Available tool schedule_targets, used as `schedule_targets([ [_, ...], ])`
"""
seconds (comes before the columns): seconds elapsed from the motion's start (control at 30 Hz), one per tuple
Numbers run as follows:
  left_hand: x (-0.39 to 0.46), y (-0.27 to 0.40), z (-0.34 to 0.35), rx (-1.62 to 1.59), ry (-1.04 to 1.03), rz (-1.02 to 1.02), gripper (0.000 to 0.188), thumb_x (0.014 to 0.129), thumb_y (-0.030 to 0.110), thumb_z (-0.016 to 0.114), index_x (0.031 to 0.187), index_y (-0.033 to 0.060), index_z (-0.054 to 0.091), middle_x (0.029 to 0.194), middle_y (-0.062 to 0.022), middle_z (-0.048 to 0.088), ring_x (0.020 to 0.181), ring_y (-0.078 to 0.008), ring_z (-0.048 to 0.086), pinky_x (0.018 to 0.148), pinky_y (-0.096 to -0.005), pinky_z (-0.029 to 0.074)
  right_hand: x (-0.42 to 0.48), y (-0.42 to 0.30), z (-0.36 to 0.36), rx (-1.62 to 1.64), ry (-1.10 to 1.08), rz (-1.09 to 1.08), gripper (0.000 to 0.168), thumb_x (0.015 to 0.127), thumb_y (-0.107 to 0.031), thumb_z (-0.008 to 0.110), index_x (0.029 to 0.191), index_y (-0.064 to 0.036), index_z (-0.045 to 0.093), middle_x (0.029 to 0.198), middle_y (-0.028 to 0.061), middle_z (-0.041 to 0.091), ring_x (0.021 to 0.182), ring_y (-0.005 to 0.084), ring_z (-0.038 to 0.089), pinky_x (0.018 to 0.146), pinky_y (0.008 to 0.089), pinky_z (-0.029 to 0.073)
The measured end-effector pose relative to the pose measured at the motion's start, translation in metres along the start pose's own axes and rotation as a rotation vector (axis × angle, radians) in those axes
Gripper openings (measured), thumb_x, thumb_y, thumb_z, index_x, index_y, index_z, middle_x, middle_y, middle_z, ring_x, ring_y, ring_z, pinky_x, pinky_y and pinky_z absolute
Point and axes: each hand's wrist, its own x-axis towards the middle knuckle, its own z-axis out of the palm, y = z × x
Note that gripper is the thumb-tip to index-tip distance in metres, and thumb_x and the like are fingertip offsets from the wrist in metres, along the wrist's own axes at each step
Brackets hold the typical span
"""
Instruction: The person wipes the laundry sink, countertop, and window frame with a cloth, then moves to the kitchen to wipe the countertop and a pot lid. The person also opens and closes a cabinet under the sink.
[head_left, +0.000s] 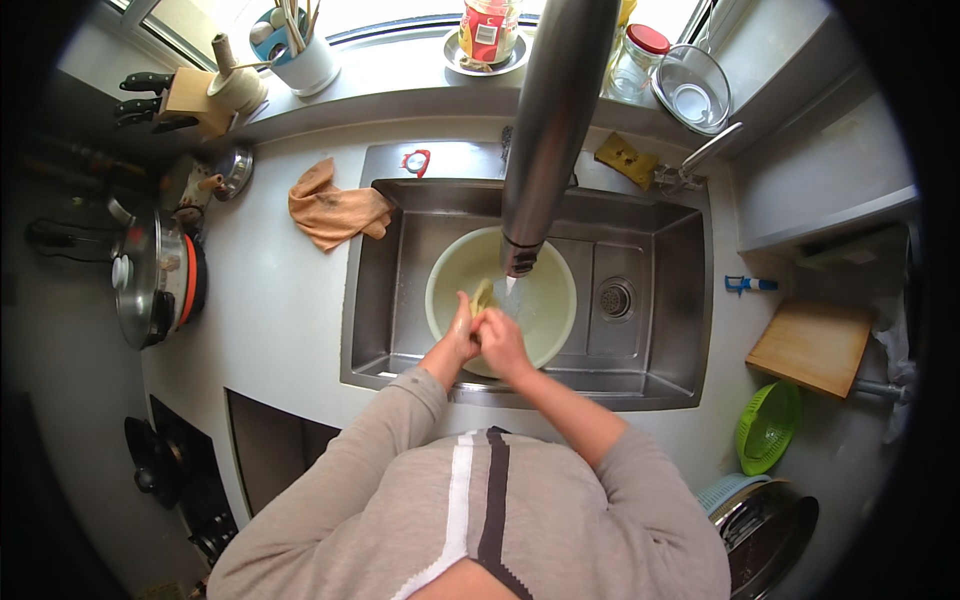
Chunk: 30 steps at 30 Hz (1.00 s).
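Both my hands are together over a pale green plastic basin (551, 330) standing in a stainless-steel sink (679, 300). My left hand (459, 335) is wrapped around a small, limp, yellowish piece (481, 295), perhaps a cloth or a vegetable; I cannot tell which. Its upper end sticks out past the left thumb. The bent fingers of my right hand (501, 339) press against its lower part, which the hands hide. Just beyond them, a stream of water (511, 286) runs from the faucet (544, 142) into the basin.
Left of the sink lies an orange cloth (334, 206), with lidded pans (146, 277) farther left. A yellow sponge (626, 160) sits behind the sink. On the right are a blue peeler (750, 284), a wooden board (810, 345) and a green colander (769, 427).
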Motion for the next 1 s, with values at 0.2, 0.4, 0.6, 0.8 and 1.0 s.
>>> schedule_targets([
  [0.2, 0.007, -0.002, 0.013, 0.069, -0.291, 0.127, 0.038, 0.093, 0.052, 0.048, 0.096, 0.0152, 0.057, 0.082, -0.0031, 0.058, 0.069, -0.0155, 0.058, 0.059, -0.0298, 0.049, -0.015, -0.062, -0.003, -0.137, 0.111, -0.204, 0.016, 0.086, -0.019, 0.058, 0.076, -0.006, 0.058, 0.073, 0.0158, 0.062, 0.070, 0.0348, 0.062, 0.064, 0.0430, 0.048],
  [0.4, 0.000, -0.025, 0.035, 0.150, -0.122, 0.330, 0.041, 0.099, 0.050, 0.042, 0.109, 0.0142, 0.059, 0.101, -0.0010, 0.064, 0.092, -0.0134, 0.061, 0.080, -0.0338, 0.050, 0.069, 0.076, -0.033, -0.407, 0.241, 0.120, 0.026, 0.085, -0.023, 0.052, 0.071, -0.002, 0.060, 0.067, 0.0225, 0.060, 0.065, 0.0401, 0.060, 0.057, 0.0501, 0.041],
  [0.6, -0.021, -0.002, 0.021, 0.348, 0.283, 0.253, 0.079, 0.091, 0.066, 0.042, 0.152, 0.0271, 0.011, 0.157, -0.0120, 0.017, 0.141, -0.0408, 0.019, 0.101, -0.0730, 0.021, 0.049, 0.158, -0.004, -0.818, -0.071, 0.214, 0.059, 0.089, -0.040, 0.061, 0.142, -0.022, 0.043, 0.145, 0.0218, 0.033, 0.132, 0.0415, 0.031, 0.102, 0.0537, 0.033],
  [0.8, 0.029, -0.032, -0.024, 0.277, 0.275, 0.177, 0.089, 0.090, 0.069, 0.040, 0.152, 0.0263, -0.008, 0.159, -0.0169, 0.006, 0.142, -0.0446, 0.013, 0.101, -0.0754, 0.019, 0.041, 0.114, -0.018, -0.728, -0.265, -0.142, 0.045, 0.083, -0.015, 0.060, 0.127, -0.012, 0.055, 0.122, 0.0145, 0.056, 0.107, 0.0322, 0.054, 0.085, 0.0429, 0.046],
  [1.0, 0.026, -0.024, -0.001, 0.069, 0.109, 0.078, 0.090, 0.088, 0.074, 0.035, 0.151, 0.0197, 0.000, 0.148, -0.0183, 0.031, 0.129, -0.0449, 0.038, 0.100, -0.0689, 0.031, 0.042, 0.071, -0.004, 0.209, -0.139, 0.389, 0.021, 0.085, -0.007, 0.040, 0.082, 0.002, 0.058, 0.080, 0.0073, 0.055, 0.063, 0.0174, 0.049, 0.056, 0.0316, 0.041],
])
